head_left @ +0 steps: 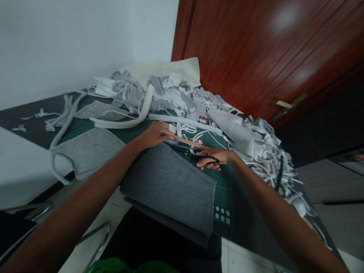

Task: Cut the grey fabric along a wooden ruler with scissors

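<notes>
A green garment (119,265) fills the lower edge nearest the camera, with a dark lap just beyond it. Over the lap, partly off the bench (247,212), lies a folded piece of dark grey fabric (170,189), its far part resting on a green gridded cutting mat (223,189). The scissors (193,154) sit just past the fabric's far edge. Their black handles are grasped in the right hand (218,156), fingers curled about the loops; their long axis runs leftward and slightly away from the body, so the tips come close to the fabric's far corner and to the left hand (156,134). Whether the blades are parted is too dark to tell.

The left hand pinches one end of a narrow tan strip (189,142), which slants across to the right hand, just beyond the blades and roughly in line with them. The right hand is thus nearer the handles, the left nearer the points, with the strip spanning the gap between. Something small and dark pokes out by the left thumb; what it is cannot be made out. Beyond both hands, grey and white fabric scraps (182,100) heap up.
</notes>
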`<state>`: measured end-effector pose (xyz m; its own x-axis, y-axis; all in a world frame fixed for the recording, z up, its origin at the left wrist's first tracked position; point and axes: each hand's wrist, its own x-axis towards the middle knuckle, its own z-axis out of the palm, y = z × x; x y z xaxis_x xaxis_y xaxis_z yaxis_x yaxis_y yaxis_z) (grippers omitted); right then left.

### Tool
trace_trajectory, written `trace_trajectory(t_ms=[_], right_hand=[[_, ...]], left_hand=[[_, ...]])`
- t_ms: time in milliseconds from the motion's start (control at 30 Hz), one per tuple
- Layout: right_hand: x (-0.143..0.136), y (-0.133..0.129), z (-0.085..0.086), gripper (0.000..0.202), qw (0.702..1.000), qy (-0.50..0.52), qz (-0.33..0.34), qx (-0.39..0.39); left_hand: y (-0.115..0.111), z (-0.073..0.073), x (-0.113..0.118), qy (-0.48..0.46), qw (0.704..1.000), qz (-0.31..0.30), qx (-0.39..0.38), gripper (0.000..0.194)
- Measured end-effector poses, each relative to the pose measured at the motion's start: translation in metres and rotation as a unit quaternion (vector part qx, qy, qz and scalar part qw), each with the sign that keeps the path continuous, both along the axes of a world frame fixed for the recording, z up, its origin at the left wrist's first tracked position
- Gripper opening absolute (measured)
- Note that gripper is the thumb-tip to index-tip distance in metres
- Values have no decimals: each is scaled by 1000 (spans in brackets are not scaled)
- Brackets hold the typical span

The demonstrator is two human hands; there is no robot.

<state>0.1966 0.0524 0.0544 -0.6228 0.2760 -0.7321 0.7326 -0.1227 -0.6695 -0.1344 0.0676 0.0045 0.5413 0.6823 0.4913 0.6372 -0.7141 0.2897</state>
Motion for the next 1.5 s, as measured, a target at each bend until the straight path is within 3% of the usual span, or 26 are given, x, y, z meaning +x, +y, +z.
trace_trajectory(t_ms=[633,1500], right_hand=[[2,5,2,51,999,0,12,-49],[4,8,0,48,999,-4,15,-50]], left_hand=[[-1,2,7,19,1000,2,10,48],[0,-1,9,34,999,18,16,41]])
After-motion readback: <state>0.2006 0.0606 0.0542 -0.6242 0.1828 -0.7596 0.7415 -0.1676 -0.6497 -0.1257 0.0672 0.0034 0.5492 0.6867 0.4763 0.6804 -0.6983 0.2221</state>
